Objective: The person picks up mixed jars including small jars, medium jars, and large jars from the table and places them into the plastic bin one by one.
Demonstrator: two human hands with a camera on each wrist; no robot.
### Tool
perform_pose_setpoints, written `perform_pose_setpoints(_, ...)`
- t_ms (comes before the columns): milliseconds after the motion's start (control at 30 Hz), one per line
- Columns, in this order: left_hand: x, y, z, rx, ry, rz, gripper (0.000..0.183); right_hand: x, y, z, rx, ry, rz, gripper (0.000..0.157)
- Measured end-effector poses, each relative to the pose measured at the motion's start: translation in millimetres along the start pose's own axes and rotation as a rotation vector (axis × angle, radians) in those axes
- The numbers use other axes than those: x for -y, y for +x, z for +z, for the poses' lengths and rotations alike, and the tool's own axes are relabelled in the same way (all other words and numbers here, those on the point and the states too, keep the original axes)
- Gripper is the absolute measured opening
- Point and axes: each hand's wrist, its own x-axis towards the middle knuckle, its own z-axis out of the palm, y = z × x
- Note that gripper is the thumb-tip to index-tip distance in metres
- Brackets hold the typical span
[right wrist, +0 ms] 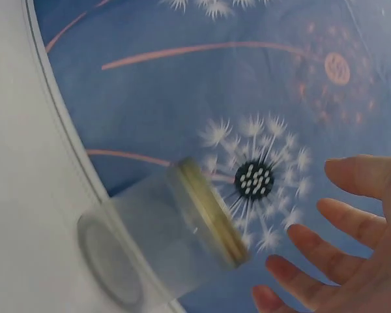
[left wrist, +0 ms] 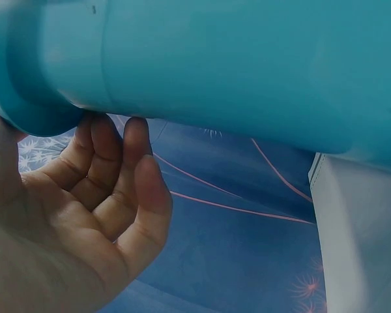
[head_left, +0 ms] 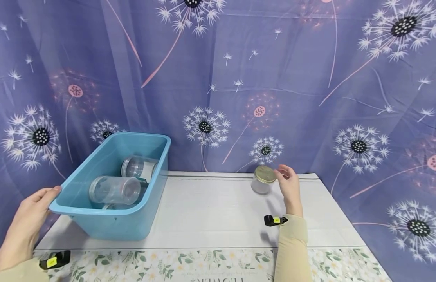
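Observation:
My left hand (head_left: 29, 219) grips the near left corner of a light blue plastic bin (head_left: 112, 229), thumb on the rim. In the left wrist view its fingers (left wrist: 137, 140) curl up beneath the rim. Inside the bin lie a clear jar (head_left: 114, 190) on its side and, behind it, another jar (head_left: 137, 167) with a white label. Toward the back of the table, a clear jar (head_left: 261, 188) with a gold lid stands upright. My right hand (head_left: 290, 190) is just right of that lid. The right wrist view shows its fingers spread, with a gap between them and the jar.
The bin stands at the left end of a white-covered table (head_left: 211, 219), whose front strip has a floral print (head_left: 190, 264). A purple dandelion curtain (head_left: 211, 78) hangs right behind the table. Each wrist wears a black camera mount (head_left: 274, 220).

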Motion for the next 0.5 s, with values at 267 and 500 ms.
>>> perform_pose_setpoints(267,0.3,-1.3,-0.4,-0.01,-0.042,0.018,0.03,-29.0,2.6,-4.1,0.062,-0.003,0.153,0.049)
perform_pose_setpoints(500,-0.4,-2.2,0.5,-0.013,-0.037,0.016,0.029,-43.4,0.4,-1.5,0.187,0.031,0.199,0.066)
